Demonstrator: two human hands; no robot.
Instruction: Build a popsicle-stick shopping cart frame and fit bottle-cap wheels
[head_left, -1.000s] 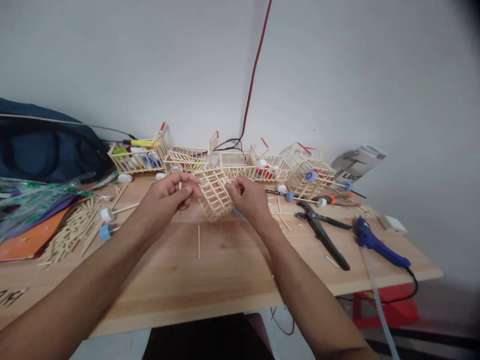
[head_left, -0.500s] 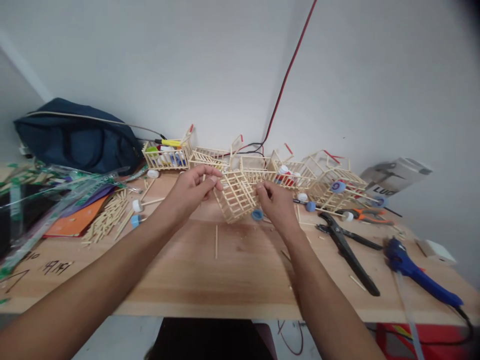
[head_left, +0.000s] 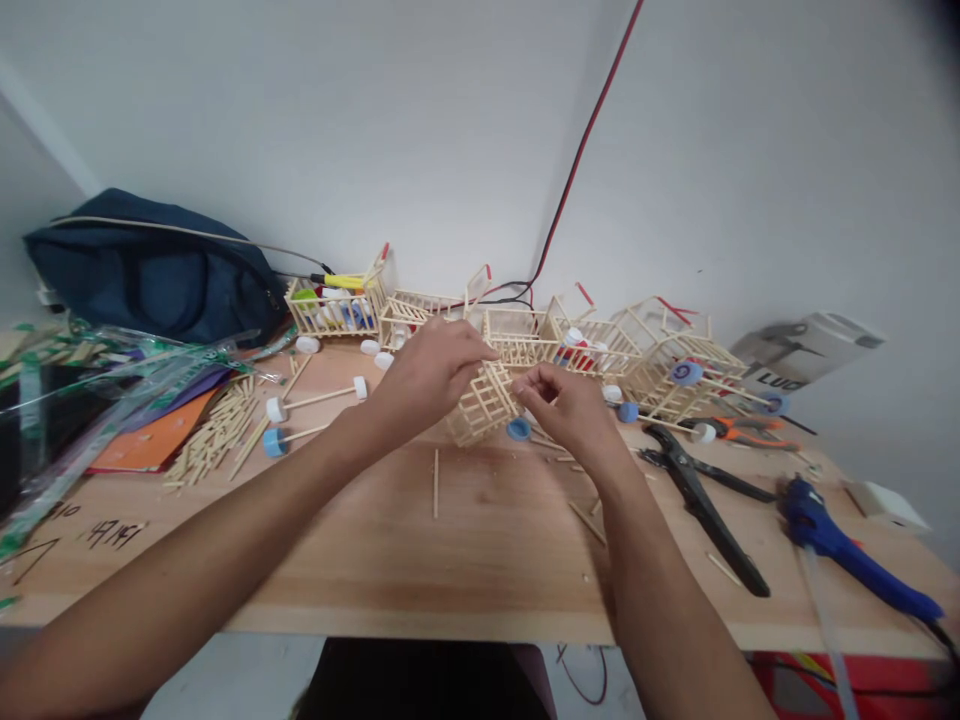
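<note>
Wooden table [head_left: 465, 560] spans the lower frame, white wall behind. Dark blue bag [head_left: 150, 270] sits upper left at the table's back edge. Plastic-wrapped paper stack [head_left: 112, 400] lies left, loose stick pile [head_left: 214, 435] beside it. Row of stick baskets [head_left: 525, 340] runs along the wall, centre to right; the leftmost basket [head_left: 330, 305] holds bottle caps and a yellow marker, another near centre-right holds red and white caps. Blue glue gun [head_left: 847, 550] at lower right, black pliers [head_left: 705, 500] just left of it. Small stick basket [head_left: 484, 400] is at frame centre, tilted, held above the table. Left hand [head_left: 427, 380] covers its top left, grip pinching the upper edge. Right hand [head_left: 570, 405] is at its right side, grip pinching the frame there. Blue cap [head_left: 517, 430] lies just below the basket. Single stick [head_left: 435, 483] lies on the table, below centre.
</note>
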